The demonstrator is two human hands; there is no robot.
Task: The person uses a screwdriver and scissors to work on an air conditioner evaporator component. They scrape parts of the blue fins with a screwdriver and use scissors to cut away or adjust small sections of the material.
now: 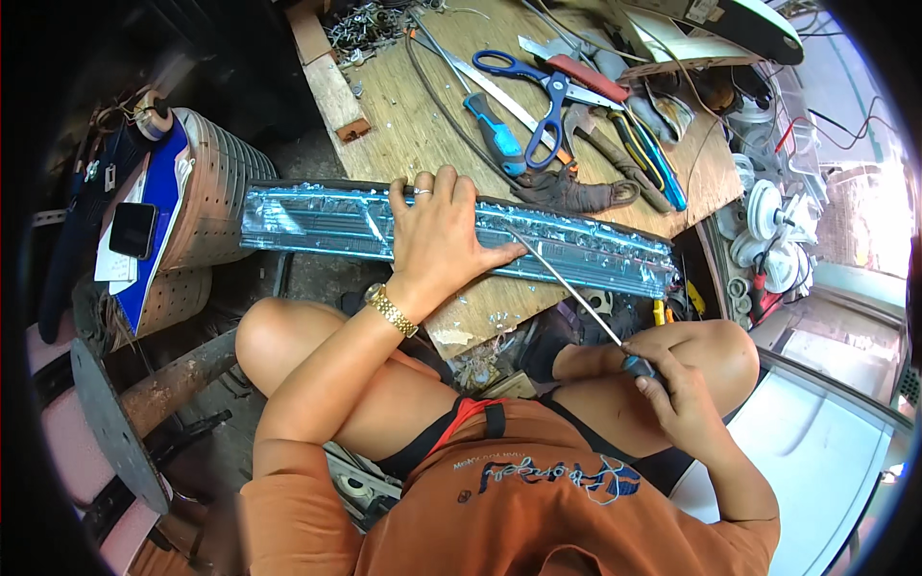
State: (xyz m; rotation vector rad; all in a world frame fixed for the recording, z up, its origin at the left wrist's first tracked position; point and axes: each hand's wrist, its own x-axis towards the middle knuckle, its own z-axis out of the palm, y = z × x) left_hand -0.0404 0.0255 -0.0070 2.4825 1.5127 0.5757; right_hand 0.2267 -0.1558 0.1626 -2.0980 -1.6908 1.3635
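A long, narrow, silvery-blue ribbed bar (317,221) lies across the near edge of the wooden tabletop, its left end jutting past the wood. Shiny, crumbly fragments cling along its length. My left hand (432,235) grips it near the middle, fingers over the far edge and thumb stretched along its face. In my right hand (672,379), above my right thigh, is a long thin screwdriver (576,293) held by its dark blue handle. Its shaft slants up and left, and the tip meets the bar just right of my left thumb; how deep it sits is hidden.
On the wooden tabletop (403,115) lie blue-handled scissors (554,110), a blue screwdriver (497,132), a hammer (615,154) and a yellow-blue tool (653,158). Screws are heaped at its far left (370,29). A phone (133,230) rests on a blue folder, left. White plastic parts (768,211) crowd the right.
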